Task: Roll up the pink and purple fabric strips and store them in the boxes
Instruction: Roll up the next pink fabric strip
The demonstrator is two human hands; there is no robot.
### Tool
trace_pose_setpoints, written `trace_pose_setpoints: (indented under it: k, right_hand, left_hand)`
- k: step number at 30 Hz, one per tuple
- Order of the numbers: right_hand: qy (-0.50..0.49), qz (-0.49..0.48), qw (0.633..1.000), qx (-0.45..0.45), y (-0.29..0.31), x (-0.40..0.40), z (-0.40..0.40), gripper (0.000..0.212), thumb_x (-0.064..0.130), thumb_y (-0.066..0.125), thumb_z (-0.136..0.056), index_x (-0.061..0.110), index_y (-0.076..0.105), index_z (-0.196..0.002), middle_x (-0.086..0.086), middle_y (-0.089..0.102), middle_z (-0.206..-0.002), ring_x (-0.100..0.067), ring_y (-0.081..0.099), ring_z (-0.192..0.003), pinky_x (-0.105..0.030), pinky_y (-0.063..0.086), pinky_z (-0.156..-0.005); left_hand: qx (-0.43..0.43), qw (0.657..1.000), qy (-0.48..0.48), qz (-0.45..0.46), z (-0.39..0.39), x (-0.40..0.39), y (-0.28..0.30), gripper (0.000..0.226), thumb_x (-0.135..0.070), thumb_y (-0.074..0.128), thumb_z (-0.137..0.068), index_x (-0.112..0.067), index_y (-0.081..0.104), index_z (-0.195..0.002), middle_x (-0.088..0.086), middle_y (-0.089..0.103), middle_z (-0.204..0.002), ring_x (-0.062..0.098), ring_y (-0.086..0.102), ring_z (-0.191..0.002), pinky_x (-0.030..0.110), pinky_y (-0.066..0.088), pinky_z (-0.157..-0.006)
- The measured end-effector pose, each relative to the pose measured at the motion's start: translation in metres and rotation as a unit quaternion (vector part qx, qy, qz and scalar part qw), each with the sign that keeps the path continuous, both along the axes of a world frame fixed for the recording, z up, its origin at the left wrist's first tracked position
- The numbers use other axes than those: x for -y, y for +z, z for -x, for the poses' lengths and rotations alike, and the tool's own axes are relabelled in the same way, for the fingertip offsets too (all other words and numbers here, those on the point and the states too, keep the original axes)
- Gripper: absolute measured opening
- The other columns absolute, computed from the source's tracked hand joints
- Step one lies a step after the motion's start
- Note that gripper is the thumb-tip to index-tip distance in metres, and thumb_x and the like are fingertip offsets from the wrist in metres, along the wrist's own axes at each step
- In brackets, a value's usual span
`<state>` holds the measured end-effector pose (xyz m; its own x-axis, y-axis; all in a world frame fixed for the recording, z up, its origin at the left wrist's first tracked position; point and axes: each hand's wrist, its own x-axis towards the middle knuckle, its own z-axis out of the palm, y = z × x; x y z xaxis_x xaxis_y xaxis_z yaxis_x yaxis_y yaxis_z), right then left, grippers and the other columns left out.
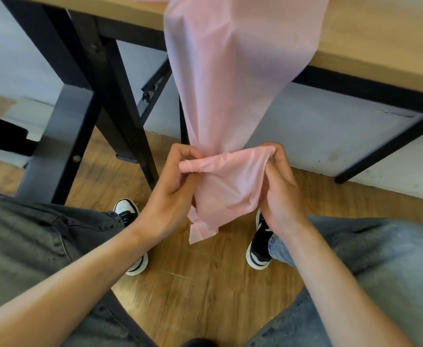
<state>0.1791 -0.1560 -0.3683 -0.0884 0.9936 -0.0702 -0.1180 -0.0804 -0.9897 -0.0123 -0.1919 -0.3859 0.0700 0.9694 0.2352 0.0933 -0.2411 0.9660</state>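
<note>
**One pink strip, two hands gripping**

Two jean-clad knees [42, 241] are filling the bottom of the view, two forearms reaching forward between them. The left hand [172, 186] is pinching the bunched end of one pink fabric strip [228, 78]; the right hand [279, 189] is clasping the same bunch from the other side. The strip is hanging off the edge of one wooden table [380, 46], its loose tail dangling below the hands. Two black-and-white sneakers [259, 244] are resting on the wood floor [205, 296].
</note>
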Motion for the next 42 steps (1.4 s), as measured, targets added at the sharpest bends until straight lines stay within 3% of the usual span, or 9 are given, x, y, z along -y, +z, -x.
trace_pose_setpoints:
  k: [2,5,8,12,22,28,34,36,42]
  right_hand:
    - [0.008,0.002,1.000,-0.003,0.001,0.003,0.002,0.014,0.026,0.041,-0.111,0.018,0.050,-0.103,-0.007,0.055,-0.096,-0.020,0.053,-0.090,-0.033,0.045,-0.077]
    - [0.008,0.013,1.000,-0.001,0.004,0.008,0.004,0.016,0.028,0.042,-0.110,0.014,0.051,-0.110,-0.019,0.057,-0.105,-0.026,0.058,-0.097,-0.048,0.050,-0.086]
    - [0.006,0.031,0.999,0.004,0.002,0.015,0.003,0.022,0.031,0.045,-0.109,0.011,0.052,-0.119,-0.024,0.059,-0.120,-0.030,0.064,-0.105,-0.058,0.052,-0.098]
    - [0.010,0.056,0.998,-0.002,0.000,0.025,0.002,0.029,0.032,0.047,-0.107,0.011,0.054,-0.126,-0.014,0.066,-0.120,-0.030,0.069,-0.109,-0.046,0.058,-0.093]
    - [0.027,0.114,0.992,0.048,-0.020,0.041,-0.007,0.019,0.033,0.049,-0.107,0.018,0.060,-0.105,-0.005,0.070,-0.108,-0.016,0.069,-0.096,-0.029,0.057,-0.080]
    - [0.022,0.120,0.992,0.024,-0.024,0.057,-0.004,0.028,0.033,0.056,-0.103,0.007,0.058,-0.111,0.003,0.074,-0.100,-0.011,0.071,-0.090,-0.025,0.058,-0.078]
    - [0.008,0.110,0.994,0.006,-0.020,0.067,0.000,0.038,0.041,0.058,-0.097,0.015,0.060,-0.124,0.003,0.076,-0.110,-0.014,0.073,-0.102,-0.034,0.058,-0.092]
    - [-0.029,0.101,0.994,0.000,-0.019,0.069,-0.001,0.042,0.045,0.061,-0.091,0.010,0.059,-0.115,0.000,0.074,-0.104,-0.014,0.072,-0.095,-0.032,0.057,-0.087]
    - [-0.119,0.071,0.990,-0.005,-0.013,0.069,-0.010,0.013,0.023,0.050,-0.108,0.014,0.060,-0.104,0.000,0.069,-0.097,-0.014,0.064,-0.092,-0.032,0.051,-0.080]
  left_hand:
    - [-0.029,0.999,0.016,-0.029,0.000,0.003,0.000,0.014,-0.016,0.039,-0.110,-0.017,0.043,-0.123,0.011,0.047,-0.130,0.035,0.056,-0.118,0.047,0.063,-0.066]
    - [-0.037,0.998,0.012,-0.055,0.001,0.004,0.005,0.012,-0.012,0.041,-0.109,-0.013,0.045,-0.121,0.008,0.042,-0.145,0.033,0.047,-0.135,0.042,0.062,-0.085]
    - [0.006,0.999,-0.026,-0.020,0.000,0.011,0.013,0.014,-0.002,0.038,-0.108,-0.008,0.045,-0.119,0.009,0.055,-0.132,0.030,0.058,-0.127,0.046,0.064,-0.075]
    - [-0.011,1.000,-0.013,-0.008,-0.004,0.019,0.011,0.015,-0.004,0.042,-0.107,-0.015,0.051,-0.113,0.008,0.061,-0.115,0.033,0.066,-0.106,0.049,0.064,-0.068]
    - [-0.077,0.991,-0.013,0.105,-0.005,0.031,-0.005,0.012,-0.012,0.053,-0.104,-0.023,0.056,-0.109,-0.014,0.063,-0.108,0.018,0.066,-0.104,0.028,0.060,-0.065]
    - [-0.067,0.993,-0.096,-0.012,-0.007,0.034,0.008,0.015,-0.003,0.053,-0.102,-0.017,0.055,-0.109,-0.002,0.053,-0.143,0.026,0.049,-0.137,0.045,0.052,-0.104]
    - [-0.079,0.991,-0.102,-0.034,-0.019,0.042,0.015,0.011,-0.009,0.050,-0.104,-0.010,0.055,-0.114,-0.008,0.060,-0.111,0.020,0.061,-0.108,0.028,0.054,-0.086]
    - [-0.071,0.994,-0.071,-0.035,-0.019,0.041,0.015,0.011,-0.006,0.051,-0.104,-0.006,0.056,-0.114,-0.006,0.062,-0.109,0.023,0.063,-0.107,0.034,0.057,-0.086]
    - [-0.127,0.988,0.003,-0.084,-0.010,0.043,0.023,0.025,0.004,0.069,-0.090,-0.011,0.060,-0.108,-0.004,0.066,-0.102,0.020,0.068,-0.093,0.033,0.062,-0.072]
